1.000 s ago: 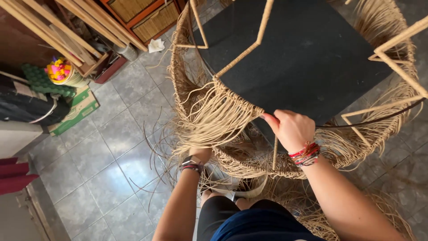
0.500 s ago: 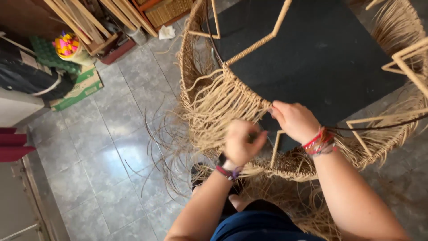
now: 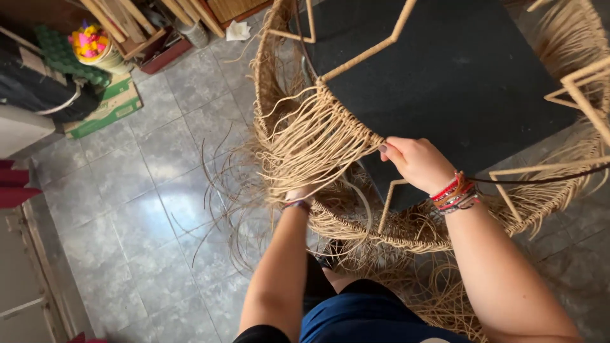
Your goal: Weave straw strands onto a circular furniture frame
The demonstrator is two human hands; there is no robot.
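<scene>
A: Head view. Right hand closed, pinching the woven frame rim at centre.
B: Left hand, 7 o'clock of it, buried in loose fibre strands; grip apparently hidden, cannot tell.

One round woven frame stands in view, with two hands: right hand, left hand. One green mat lies on the floor.

A craft workshop for wickerwork is shown. A half-woven fibre frame is surrounded by loose strands on a grey tiled floor. Wooden slats are stacked beside it.
</scene>
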